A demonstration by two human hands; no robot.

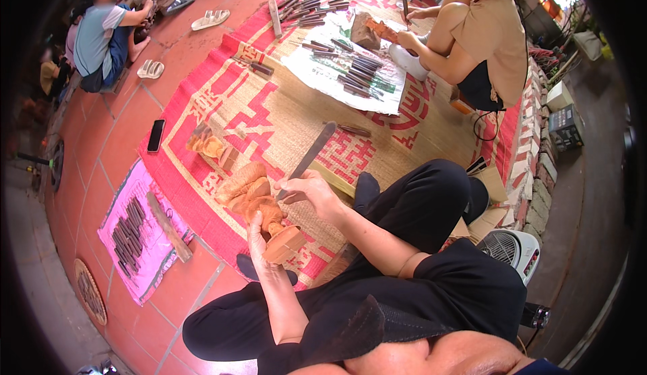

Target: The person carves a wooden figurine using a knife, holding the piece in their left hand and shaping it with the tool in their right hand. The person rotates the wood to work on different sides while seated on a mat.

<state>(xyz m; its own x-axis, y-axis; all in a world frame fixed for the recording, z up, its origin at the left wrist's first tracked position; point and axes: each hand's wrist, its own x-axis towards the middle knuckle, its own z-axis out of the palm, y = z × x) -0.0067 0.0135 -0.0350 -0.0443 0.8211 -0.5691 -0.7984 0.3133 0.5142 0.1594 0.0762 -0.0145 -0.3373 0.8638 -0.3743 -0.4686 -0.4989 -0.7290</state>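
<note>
A carved wooden figure (251, 196), light orange-brown with rounded folds and a flat block base, is tilted above the mat in front of me. My left hand (265, 250) grips it from below, near the base. In my right hand (311, 192) is a long, flat, dark file (315, 149), its far end pointing up and away to the right. The near end of the file is at the figure's right side; whether it touches the wood I cannot tell. Another small wooden carving (210, 144) rests on the mat just beyond.
Chisels (360, 75) lie on a white sheet (306, 72) across the red-and-straw mat (290, 99). Opposite, a person (495, 35) works on wood. At left are a phone (156, 136) and a pink cloth (145, 284) with tools. A fan (505, 250) stands right.
</note>
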